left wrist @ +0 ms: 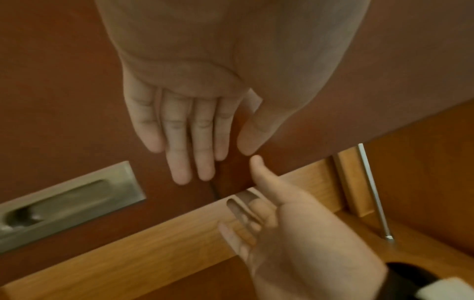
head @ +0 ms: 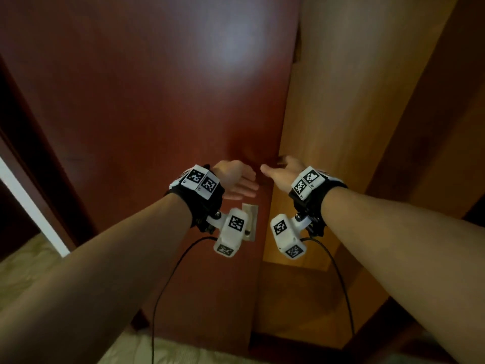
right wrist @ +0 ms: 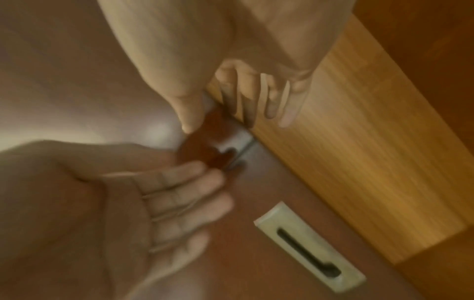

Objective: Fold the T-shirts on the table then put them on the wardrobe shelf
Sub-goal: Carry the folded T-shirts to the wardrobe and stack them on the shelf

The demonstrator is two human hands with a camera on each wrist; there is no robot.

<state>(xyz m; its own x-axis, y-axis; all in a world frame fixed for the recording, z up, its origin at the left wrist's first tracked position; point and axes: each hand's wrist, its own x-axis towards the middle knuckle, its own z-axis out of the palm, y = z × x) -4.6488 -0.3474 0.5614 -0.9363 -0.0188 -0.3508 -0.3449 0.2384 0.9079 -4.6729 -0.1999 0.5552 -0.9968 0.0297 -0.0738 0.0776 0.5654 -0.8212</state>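
Both hands are at the wardrobe door (head: 147,101); the left hand (head: 237,179) lies flat, the right hand (head: 284,170) hooks its edge; no T-shirts show; next, I think, slide it.

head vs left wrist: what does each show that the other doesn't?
Head only: both forearms, the wrist rigs with cables, pale floor. Left wrist only: the left palm with straight fingers, and right hand fingers hooked in a second recess at the lighter panel's edge. Both: left hand, right hand, red door, its metal pull; no T-shirts.
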